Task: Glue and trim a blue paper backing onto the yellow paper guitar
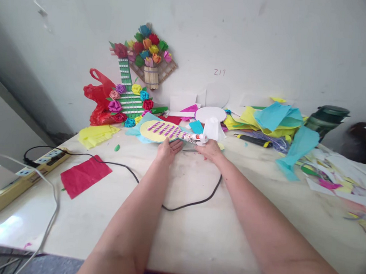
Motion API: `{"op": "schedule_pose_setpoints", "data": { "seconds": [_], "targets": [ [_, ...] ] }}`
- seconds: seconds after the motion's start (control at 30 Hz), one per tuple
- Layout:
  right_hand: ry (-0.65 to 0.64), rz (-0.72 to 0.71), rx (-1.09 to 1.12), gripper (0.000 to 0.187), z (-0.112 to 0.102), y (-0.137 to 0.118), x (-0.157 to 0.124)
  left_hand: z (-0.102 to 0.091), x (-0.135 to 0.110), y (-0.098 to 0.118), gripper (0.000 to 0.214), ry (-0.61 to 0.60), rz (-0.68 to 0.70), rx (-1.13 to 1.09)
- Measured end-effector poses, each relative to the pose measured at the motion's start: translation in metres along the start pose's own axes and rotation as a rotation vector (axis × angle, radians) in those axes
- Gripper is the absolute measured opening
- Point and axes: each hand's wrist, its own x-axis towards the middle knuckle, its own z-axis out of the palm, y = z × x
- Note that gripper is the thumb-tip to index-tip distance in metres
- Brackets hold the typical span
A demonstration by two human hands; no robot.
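The desk [194, 239] ended just in front of the person, and its broad near stretch between the forearms was crossed only by a looping black cord [177, 210]. Farther in, the right hand [212, 150] gripped a white glue gun [202, 139]; the left hand [169, 149] met the near edge of a purple-striped yellow oval [148, 128], its grip unclear. A white paddle shape [210, 114] and flowered guitar [130, 102] crowded the far side, red paper [85, 176] lay left, and a cutter [253, 140] right.
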Motion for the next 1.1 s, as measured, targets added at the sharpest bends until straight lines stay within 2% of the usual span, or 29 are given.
{"op": "schedule_pose_setpoints", "data": {
  "seconds": [0.2, 0.43, 0.83, 1.1],
  "targets": [
    [-0.001, -0.013, -0.024, 0.027, -0.0006, 0.0005, 0.0007, 0.0019, -0.0006, -0.0003, 0.039, 0.010, -0.047, 0.098],
    [-0.003, 0.000, -0.017, 0.028, -0.0021, -0.0011, -0.0014, 0.0037, -0.0028, -0.0016, 0.034, 0.044, -0.015, 0.107],
    [0.025, 0.018, -0.083, 0.028, -0.0014, -0.0041, -0.0039, 0.0028, -0.0048, -0.0029, 0.035, -0.026, 0.048, 0.182],
    [0.106, -0.036, -0.167, 0.031, 0.0005, -0.0056, -0.0039, 0.0024, -0.0049, -0.0031, 0.033, -0.042, 0.072, 0.193]
  ]
}}
